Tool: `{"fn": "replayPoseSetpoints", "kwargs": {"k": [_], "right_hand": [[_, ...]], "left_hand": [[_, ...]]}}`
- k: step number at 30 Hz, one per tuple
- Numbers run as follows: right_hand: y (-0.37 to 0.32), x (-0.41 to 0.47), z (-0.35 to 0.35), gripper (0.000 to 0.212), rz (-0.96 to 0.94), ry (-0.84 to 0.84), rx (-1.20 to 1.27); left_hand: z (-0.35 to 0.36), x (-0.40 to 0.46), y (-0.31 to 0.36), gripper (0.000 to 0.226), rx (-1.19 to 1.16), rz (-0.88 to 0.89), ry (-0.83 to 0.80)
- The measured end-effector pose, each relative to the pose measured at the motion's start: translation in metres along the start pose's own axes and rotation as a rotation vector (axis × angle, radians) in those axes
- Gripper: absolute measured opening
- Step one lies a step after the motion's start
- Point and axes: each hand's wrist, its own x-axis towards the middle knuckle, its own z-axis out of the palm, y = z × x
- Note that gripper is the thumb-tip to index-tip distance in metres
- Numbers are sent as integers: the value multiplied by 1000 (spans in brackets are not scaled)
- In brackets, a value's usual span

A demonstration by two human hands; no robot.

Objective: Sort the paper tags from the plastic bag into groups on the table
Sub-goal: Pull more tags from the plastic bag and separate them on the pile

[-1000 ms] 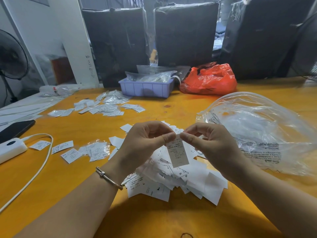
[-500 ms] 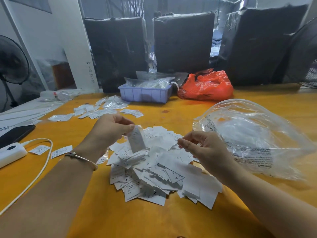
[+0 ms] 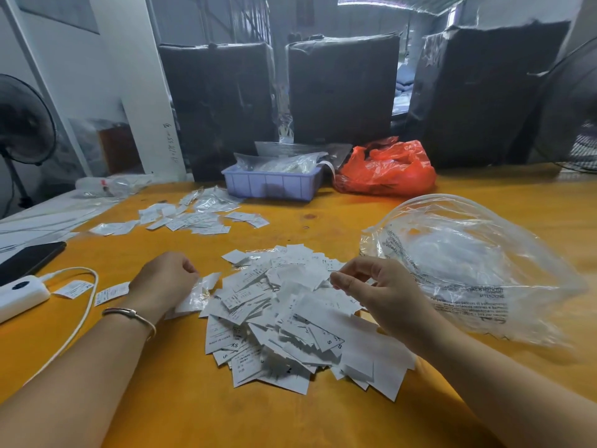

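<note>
two hands over tags pile (image 3: 284,318), left hand (image 3: 164,282) curled empty, right hand (image 3: 378,292) pinching tag

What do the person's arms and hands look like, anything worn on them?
Both forearms are bare, with no sleeves in view and no gloves. The left hand has a thin metal bangle with a small clasp at the wrist. The right hand shows no jewellery or watch.
</note>
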Motion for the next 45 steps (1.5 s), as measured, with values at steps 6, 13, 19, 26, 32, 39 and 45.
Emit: {"fn": "replayPoseSetpoints", "kwargs": {"k": [6,13,19,26,32,39,45], "right_hand": [[-1,2,-1,15,-17,7,-44],[-9,6,-26,9,-143,228,-570],[1,16,-54,18,116,261,-1061],[21,19,-65,18,403,84,-1257],[26,22,-70,12,323,213,-1234],[27,22,-69,13,96,470,-998],[7,15,-58,8,-243,682,-595]], "left_hand": [[1,-2,-4,15,-90,4,61],[-13,-23,45,6,-236,239,52],[3,-62,91,5,-346,536,-50],[36,-81,85,33,-254,809,-66],[37,-84,83,28,-282,843,-80],[34,-87,83,14,-349,811,-50],[32,-86,83,16,-383,776,13]]}}
